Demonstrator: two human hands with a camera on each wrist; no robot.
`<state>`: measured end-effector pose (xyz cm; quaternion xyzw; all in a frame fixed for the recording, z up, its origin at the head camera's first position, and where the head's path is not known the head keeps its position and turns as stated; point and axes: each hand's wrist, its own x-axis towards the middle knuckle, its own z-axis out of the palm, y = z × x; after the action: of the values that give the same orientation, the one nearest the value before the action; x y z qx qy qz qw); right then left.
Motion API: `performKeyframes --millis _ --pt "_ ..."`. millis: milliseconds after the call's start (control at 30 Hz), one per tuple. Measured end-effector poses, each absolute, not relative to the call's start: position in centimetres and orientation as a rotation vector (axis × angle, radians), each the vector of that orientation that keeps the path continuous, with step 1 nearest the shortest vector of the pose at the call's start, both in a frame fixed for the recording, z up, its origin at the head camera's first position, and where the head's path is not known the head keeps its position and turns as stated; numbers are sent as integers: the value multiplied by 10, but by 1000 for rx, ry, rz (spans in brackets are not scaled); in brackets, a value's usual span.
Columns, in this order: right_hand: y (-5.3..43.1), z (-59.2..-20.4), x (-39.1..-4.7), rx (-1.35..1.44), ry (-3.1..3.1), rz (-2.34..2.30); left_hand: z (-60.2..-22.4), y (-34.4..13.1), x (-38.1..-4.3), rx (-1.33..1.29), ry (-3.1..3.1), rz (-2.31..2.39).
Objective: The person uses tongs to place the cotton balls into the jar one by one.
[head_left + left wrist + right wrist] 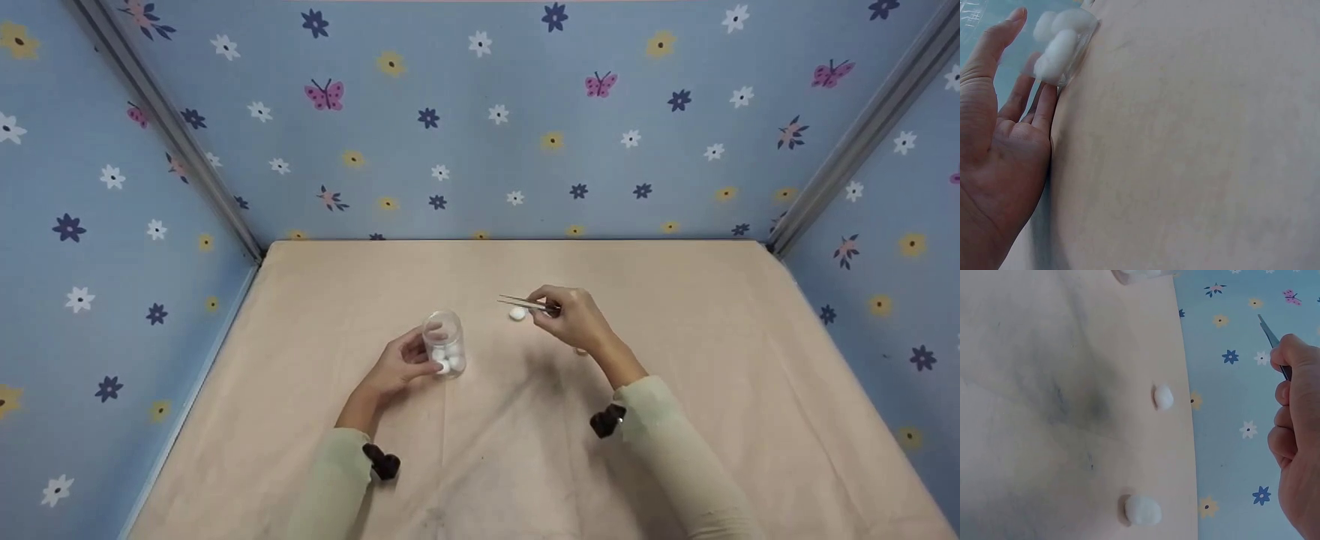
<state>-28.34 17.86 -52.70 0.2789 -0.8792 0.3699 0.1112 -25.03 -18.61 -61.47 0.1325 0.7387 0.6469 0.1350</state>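
Observation:
My left hand (394,365) grips a clear jar (444,328) from its left side, thumb across the front. White cotton balls (451,355) lie in the jar's lower part; in the left wrist view, several cotton balls (1058,53) show through its wall. Metal tweezers (523,303) are pinched in my right hand (576,316), pointing left with nothing between their tips. Below the tweezers, a loose cotton ball (517,313) lies on the table. Another cotton ball (1143,511) shows in the right wrist view, largely hidden by the right wrist in the head view.
A pale pink cloth (480,450) with light creases covers the table. Blue flowered panels (480,135) stand along the back and both sides, with grey posts (172,127) at the back corners.

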Motion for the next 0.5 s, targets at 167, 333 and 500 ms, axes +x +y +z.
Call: performKeyframes --millis 167,333,500 --pt "179 -533 -286 778 -2587 1062 -616 -185 -252 356 2123 1891" --pt "178 -538 -289 719 -2608 1038 -616 -185 -252 368 2134 1881" --pt "176 -545 -289 698 -2629 988 -615 -187 -251 393 2123 1872"
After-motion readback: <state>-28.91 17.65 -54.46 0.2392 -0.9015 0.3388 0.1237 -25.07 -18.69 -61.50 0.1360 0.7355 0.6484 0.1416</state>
